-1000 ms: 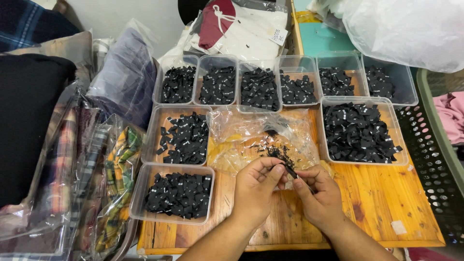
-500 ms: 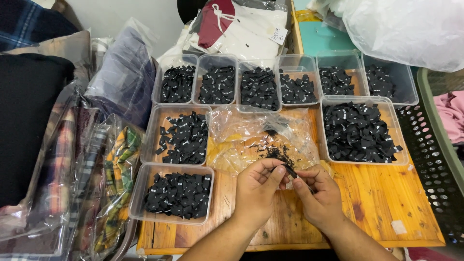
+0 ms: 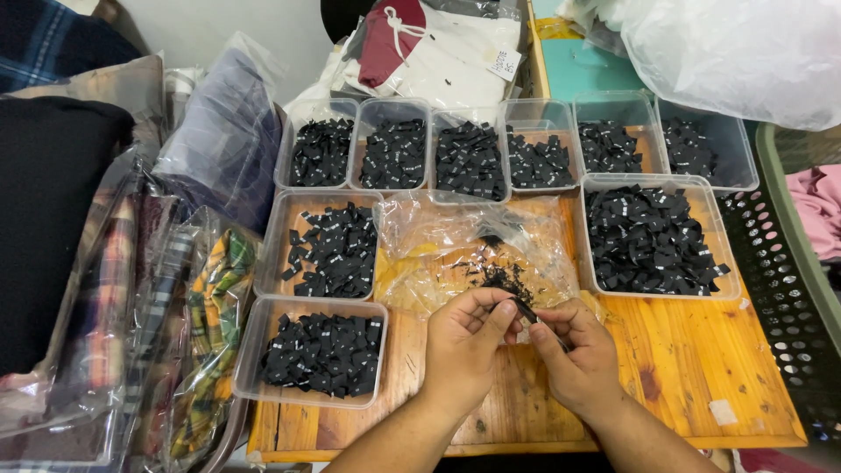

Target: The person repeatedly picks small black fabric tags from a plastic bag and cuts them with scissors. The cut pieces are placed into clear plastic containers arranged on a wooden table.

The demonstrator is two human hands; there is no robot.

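Black label (image 3: 526,310) between both hands' fingers (image 3: 501,317)

Small garment workshop, clear trays of black fabric labels (image 3: 650,236) on a wooden table (image 3: 701,350), bagged plaid clothing (image 3: 210,307) alongside

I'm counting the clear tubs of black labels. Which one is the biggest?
The big tub at the right, just below the back row. It is clearly wider and deeper than the six small tubs behind it and the two at the left.
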